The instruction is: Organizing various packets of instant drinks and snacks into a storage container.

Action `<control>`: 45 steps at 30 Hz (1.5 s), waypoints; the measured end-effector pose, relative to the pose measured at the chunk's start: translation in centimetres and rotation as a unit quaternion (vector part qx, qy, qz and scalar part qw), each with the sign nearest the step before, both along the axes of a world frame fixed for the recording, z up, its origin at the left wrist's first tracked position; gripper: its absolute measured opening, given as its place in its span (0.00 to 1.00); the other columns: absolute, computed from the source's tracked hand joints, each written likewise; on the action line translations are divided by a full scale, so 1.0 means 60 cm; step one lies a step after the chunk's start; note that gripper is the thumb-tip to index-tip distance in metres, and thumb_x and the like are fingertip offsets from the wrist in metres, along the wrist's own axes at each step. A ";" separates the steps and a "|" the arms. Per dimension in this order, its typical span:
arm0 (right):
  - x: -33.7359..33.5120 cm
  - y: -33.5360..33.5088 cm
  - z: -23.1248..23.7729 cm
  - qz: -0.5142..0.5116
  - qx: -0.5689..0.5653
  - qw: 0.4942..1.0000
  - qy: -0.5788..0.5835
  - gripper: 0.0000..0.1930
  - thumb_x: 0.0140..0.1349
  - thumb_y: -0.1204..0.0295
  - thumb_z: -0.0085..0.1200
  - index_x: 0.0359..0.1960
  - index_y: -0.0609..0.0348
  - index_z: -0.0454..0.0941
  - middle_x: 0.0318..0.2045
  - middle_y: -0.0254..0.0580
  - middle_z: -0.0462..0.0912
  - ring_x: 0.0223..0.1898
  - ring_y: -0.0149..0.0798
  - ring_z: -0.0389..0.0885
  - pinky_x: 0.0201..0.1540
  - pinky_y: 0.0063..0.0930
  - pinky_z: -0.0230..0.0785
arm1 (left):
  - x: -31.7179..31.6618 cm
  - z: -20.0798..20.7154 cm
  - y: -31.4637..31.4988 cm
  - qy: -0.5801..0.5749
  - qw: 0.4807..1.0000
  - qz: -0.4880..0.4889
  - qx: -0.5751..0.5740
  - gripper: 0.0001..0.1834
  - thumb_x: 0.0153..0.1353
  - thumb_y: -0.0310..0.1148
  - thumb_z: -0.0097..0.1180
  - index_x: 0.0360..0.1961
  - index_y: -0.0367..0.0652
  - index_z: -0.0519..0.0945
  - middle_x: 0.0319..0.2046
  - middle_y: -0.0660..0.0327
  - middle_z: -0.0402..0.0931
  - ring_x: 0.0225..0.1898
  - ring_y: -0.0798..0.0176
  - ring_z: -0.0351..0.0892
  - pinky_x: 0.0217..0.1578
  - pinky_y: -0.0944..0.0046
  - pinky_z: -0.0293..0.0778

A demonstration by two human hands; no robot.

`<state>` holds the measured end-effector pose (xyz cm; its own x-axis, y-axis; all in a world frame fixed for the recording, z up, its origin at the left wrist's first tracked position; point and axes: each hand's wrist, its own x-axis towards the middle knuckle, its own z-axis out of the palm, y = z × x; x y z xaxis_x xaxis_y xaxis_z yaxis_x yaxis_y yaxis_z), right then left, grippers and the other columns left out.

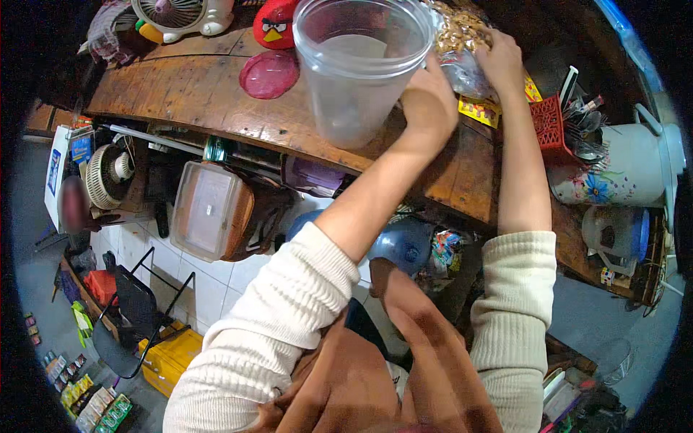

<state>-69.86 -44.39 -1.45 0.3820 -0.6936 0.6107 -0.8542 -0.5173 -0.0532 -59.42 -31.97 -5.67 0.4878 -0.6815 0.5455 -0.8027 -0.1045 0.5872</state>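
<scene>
Clear jar point(350, 101) stands mouth up on the wooden table point(188, 86), near its front edge, and I see it from above through the head camera. From my end, the left hand point(432, 105) is just beside the jar's right side, its fingertips partly hidden; I cannot tell whether its grip is wide or narrow, or whether it holds anything. The right hand point(502, 61) has its fingers bent against a bag of brown pieces point(456, 29) right of the jar; how firmly they close on it, I cannot tell.

For labels, I get a yellow packet point(480, 112) with red lettering, just below the bag. Far left, a white box point(56, 169) carries a blue printed panel. Down on the floor, green packets point(113, 413) bear print too small for me to read.

Left of the jar lie a red lid point(269, 73) and a red bird toy point(274, 25). Right of the hands, cutlery point(583, 126) fills a red basket point(548, 126) beside a flower-painted jug point(613, 173).
</scene>
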 end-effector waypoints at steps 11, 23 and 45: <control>-0.026 0.083 0.043 0.013 0.007 0.982 -0.186 0.17 0.44 0.67 0.62 0.38 0.58 0.77 0.34 0.47 0.79 0.36 0.48 0.77 0.40 0.38 0.69 | -0.003 0.026 0.104 0.112 0.968 -0.184 -0.126 0.17 0.51 0.19 0.50 0.44 0.40 0.70 0.48 0.43 0.61 0.51 0.41 0.61 0.49 0.53 0.63; 0.167 0.248 0.216 0.408 0.203 0.774 -0.440 0.19 0.52 0.69 0.61 0.38 0.63 0.64 0.25 0.35 0.72 0.25 0.24 0.73 0.25 0.16 0.67 | 0.158 0.254 0.170 0.158 0.925 -0.247 -0.243 0.12 0.63 0.29 0.45 0.45 0.38 0.63 0.39 0.57 0.68 0.37 0.67 0.69 0.40 0.70 0.67; 0.030 -0.067 -0.041 0.175 0.100 0.977 -0.062 0.27 0.48 0.60 0.58 0.52 0.43 0.69 0.48 0.60 0.70 0.52 0.55 0.68 0.56 0.40 0.60 | -0.014 0.063 0.008 0.055 0.967 -0.159 -0.193 0.21 0.41 0.19 0.48 0.42 0.35 0.66 0.40 0.45 0.63 0.43 0.41 0.62 0.44 0.50 0.61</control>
<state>-68.06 -48.39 -3.89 0.5497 -0.6436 0.5326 -0.6068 -0.7458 -0.2750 -60.24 -31.51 -1.91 0.3563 -0.5631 0.7456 -0.6884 0.3814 0.6170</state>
